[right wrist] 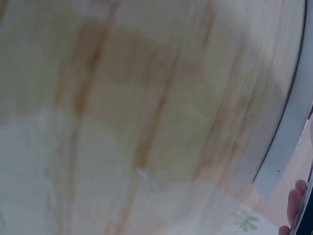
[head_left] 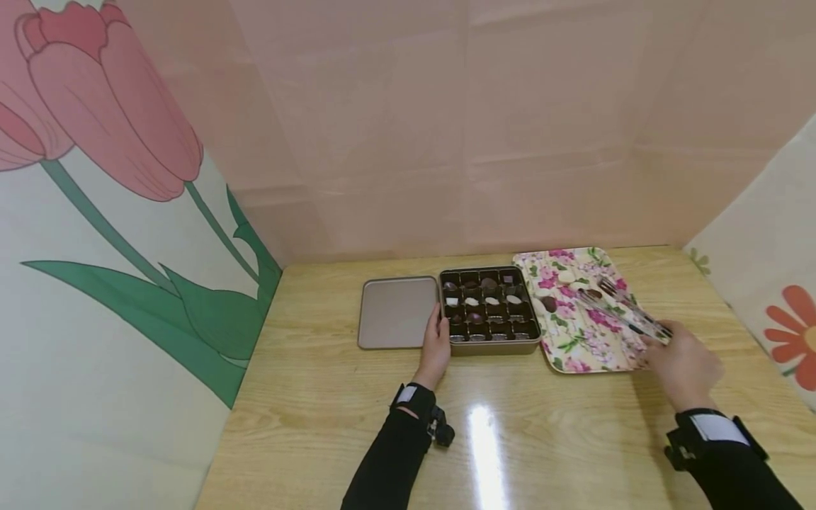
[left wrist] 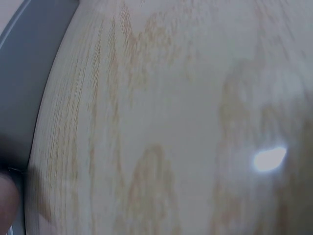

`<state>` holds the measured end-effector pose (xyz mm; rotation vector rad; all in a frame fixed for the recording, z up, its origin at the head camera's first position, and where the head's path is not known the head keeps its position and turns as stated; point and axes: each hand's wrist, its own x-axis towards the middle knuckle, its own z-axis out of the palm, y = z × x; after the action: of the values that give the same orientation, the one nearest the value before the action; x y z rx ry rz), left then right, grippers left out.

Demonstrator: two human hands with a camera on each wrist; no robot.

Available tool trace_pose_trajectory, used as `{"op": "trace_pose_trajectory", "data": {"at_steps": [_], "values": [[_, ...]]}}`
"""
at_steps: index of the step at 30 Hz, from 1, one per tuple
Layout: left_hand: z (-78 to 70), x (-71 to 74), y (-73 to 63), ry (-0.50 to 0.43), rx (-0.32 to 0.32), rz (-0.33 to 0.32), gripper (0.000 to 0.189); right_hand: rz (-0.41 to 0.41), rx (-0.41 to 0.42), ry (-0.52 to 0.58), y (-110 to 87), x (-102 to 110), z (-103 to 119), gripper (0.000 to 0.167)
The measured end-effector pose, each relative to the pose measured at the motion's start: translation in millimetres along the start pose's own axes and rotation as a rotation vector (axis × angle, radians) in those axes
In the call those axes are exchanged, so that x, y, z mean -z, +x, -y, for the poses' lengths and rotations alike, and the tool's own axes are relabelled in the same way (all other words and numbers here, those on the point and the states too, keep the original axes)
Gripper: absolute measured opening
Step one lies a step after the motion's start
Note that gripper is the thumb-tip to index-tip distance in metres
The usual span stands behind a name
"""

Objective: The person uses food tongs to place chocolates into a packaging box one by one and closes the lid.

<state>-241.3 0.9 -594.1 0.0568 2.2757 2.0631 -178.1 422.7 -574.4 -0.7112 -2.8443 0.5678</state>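
Note:
My left hand [head_left: 435, 347] lies along the left wall of a metal tin [head_left: 494, 348], its fingers fairly straight against the side. Inside the tin is a dark divided insert with dark chocolates in the back row, white ones [head_left: 472, 302] in the second row and dark ones at the left of the third. My right hand [head_left: 688, 365] grips tongs [head_left: 644, 322] over a floral tray [head_left: 576, 365]. The tongs' arms are spread, with a dark chocolate [head_left: 594, 293] between their tips. Another dark chocolate [head_left: 548, 304] and pale ones [head_left: 566, 276] lie on the tray.
A flat metal lid [head_left: 398, 312] lies left of the tin, close beside it. Everything stands on a wooden table [head_left: 542, 425]. A pink backdrop [head_left: 446, 177] rises behind, with flower-printed panels at both sides.

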Motion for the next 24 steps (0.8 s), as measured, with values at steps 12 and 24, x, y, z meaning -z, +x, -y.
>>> {"op": "trace_pose_trajectory", "data": {"at_steps": [12,24], "values": [[-0.3,-0.3,-0.8,-0.004,0.000,0.001,0.052,0.019,0.026,-0.003,0.3,-4.1,-4.4,0.050],[3.1,-0.4,0.2,-0.014,-0.004,0.003,0.053,0.022,-0.004,-0.013,0.2,-1.2,-6.5,0.046]]}}
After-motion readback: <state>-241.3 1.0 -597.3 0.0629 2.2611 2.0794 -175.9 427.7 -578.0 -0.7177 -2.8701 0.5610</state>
